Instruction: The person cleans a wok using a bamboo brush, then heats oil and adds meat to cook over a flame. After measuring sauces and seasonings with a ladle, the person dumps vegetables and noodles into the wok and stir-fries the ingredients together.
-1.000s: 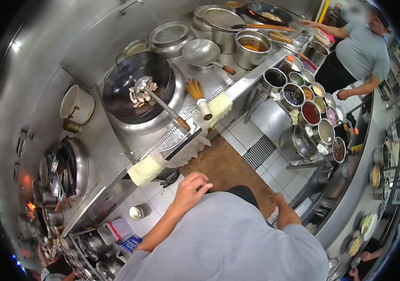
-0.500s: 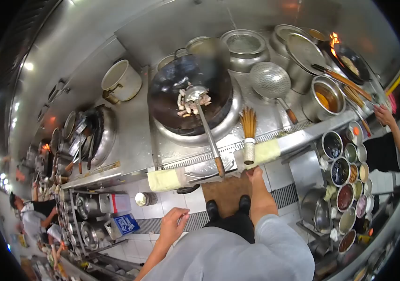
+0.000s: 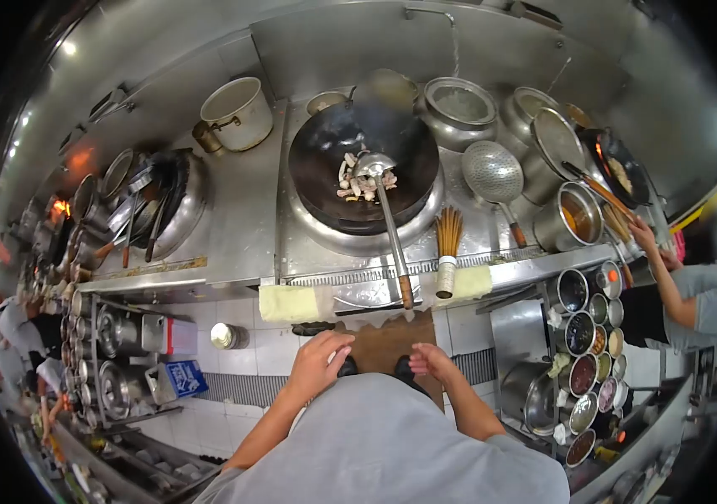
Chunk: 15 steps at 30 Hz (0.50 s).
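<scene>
My left hand (image 3: pixel 322 359) hovers in front of my body with its thumb apart from loosely bent fingers; it holds nothing. My right hand (image 3: pixel 431 361) is also empty, its fingers loosely bent and a little apart. Both are short of the stove's front edge. Beyond them, a black wok (image 3: pixel 350 206) sits on a burner with pale pieces of food (image 3: pixel 348 178) inside. A ladle (image 3: pixel 392 227) rests in the wok, its wooden handle reaching over the edge. Right of the ladle is a bamboo wok brush (image 3: pixel 447 244). Folded pale cloths (image 3: pixel 287 303) lie along the edge.
A perforated strainer (image 3: pixel 493 172) and a pot of brownish liquid (image 3: pixel 573 220) stand to the right. Containers of sauces and ingredients (image 3: pixel 581 333) fill a side cart. A co-worker's arm (image 3: pixel 661 269) reaches in at the right. An open can (image 3: pixel 228 336) stands at the lower left.
My right hand has drawn back from the stove's front edge toward my body. My left hand has risen slightly. The view has shifted; the ladle still lies in the wok.
</scene>
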Tool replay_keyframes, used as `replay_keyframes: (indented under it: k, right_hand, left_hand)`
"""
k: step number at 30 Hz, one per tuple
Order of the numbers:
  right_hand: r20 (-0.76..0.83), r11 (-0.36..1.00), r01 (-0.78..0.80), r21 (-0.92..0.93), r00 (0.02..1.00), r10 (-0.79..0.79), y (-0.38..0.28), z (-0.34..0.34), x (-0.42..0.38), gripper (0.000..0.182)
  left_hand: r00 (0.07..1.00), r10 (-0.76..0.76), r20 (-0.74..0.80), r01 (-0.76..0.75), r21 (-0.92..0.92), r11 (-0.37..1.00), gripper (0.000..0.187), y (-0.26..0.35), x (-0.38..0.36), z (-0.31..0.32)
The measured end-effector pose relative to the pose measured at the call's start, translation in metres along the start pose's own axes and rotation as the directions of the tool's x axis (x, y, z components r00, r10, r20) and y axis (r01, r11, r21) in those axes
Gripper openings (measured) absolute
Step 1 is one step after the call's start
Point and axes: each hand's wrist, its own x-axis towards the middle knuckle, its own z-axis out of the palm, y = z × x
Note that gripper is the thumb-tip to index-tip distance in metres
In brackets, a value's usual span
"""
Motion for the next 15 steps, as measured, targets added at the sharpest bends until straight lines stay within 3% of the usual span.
replay_keyframes:
  k: [2,4,6,7,8,9,11,12,14,15]
  right_hand:
    - [0.186,0.931,0.074,0.358,0.971,-0.149,-0.052,0.037,-0.026,0.048]
    - [0.298,0.85,0.094,0.519,0.912,-0.282,-0.107,0.071,-0.028,0.055]
    - [0.306,0.885,0.217,0.412,0.882,-0.358,-0.177,0.125,-0.062,0.044]
    - [0.159,0.919,0.385,0.084,0.905,-0.394,-0.202,0.137,-0.054,0.038]
    - [0.03,0.845,0.457,-0.276,0.883,-0.468,-0.219,0.146,-0.048,0.032]
    - [0.03,0.84,0.461,-0.288,0.881,-0.473,-0.227,0.154,-0.054,0.032]
    - [0.174,0.871,0.451,0.195,0.858,-0.483,-0.242,0.172,-0.078,0.024]
    - [0.175,0.87,0.459,0.182,0.855,-0.488,-0.244,0.177,-0.091,0.024]
    - [0.014,0.874,0.469,-0.129,0.882,-0.472,-0.24,0.173,-0.114,0.027]
    - [-0.066,0.791,0.518,-0.325,0.822,-0.565,-0.239,0.165,-0.109,0.025]
  left_hand:
    - [0.998,0.058,-0.018,-0.059,-0.052,0.997,0.015,-0.006,0.003,0.0]
    - [0.994,0.107,0.003,-0.107,-0.073,0.992,0.016,-0.01,0.005,0.001]
    - [0.981,0.178,0.082,-0.169,-0.103,0.98,0.016,-0.012,0.004,0.005]
    - [0.974,0.188,0.129,-0.176,-0.102,0.979,0.016,-0.014,0.002,0.007]
    - [0.974,0.194,0.117,-0.181,-0.11,0.977,0.016,-0.013,0.001,0.007]
    - [0.963,0.237,0.124,-0.22,-0.14,0.965,0.016,-0.014,-0.002,0.006]
    - [0.947,0.287,0.148,-0.261,-0.169,0.95,0.015,-0.02,-0.007,-0.005]
    - [0.947,0.293,0.134,-0.269,-0.173,0.948,0.015,-0.025,-0.01,-0.013]
    - [0.983,0.174,0.063,-0.162,-0.163,0.973,0.015,-0.037,-0.019,-0.026]
    - [0.983,0.174,0.056,-0.162,-0.176,0.971,0.015,-0.046,-0.025,-0.03]
